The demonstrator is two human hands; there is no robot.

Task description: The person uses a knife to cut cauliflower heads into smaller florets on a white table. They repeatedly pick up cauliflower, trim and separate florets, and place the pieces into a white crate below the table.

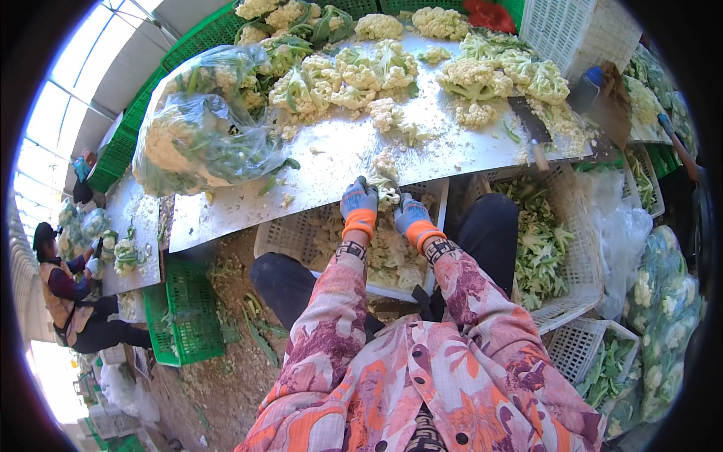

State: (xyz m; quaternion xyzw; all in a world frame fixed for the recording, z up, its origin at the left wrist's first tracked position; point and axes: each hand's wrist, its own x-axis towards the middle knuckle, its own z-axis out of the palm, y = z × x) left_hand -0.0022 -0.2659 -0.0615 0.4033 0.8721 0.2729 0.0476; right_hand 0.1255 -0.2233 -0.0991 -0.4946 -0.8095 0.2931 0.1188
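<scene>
My left hand [360, 204], in a blue-grey glove with an orange cuff, grips a cauliflower piece [385, 176] at the front edge of the metal table [333, 152]. Close by on the right, my right hand [413, 217], gloved alike, has its fingertips at the piece's lower end; whether it holds a small tool is not clear. Below both hands, a white plastic crate [288, 237] between my knees holds cut cauliflower florets [395, 265]. Cauliflower heads [356, 79] lie along the table's back. On the right, a broad dark blade [530, 120] with a light handle [539, 155] rests at the edge.
A clear plastic bag of cauliflower [197, 130] sits on the table's left. A white crate [584, 265] of stem trimmings stands right of my knee, a green crate [189, 316] at the left. Another person [68, 288] works at the far left. Bagged cauliflower [663, 316] lies at the right.
</scene>
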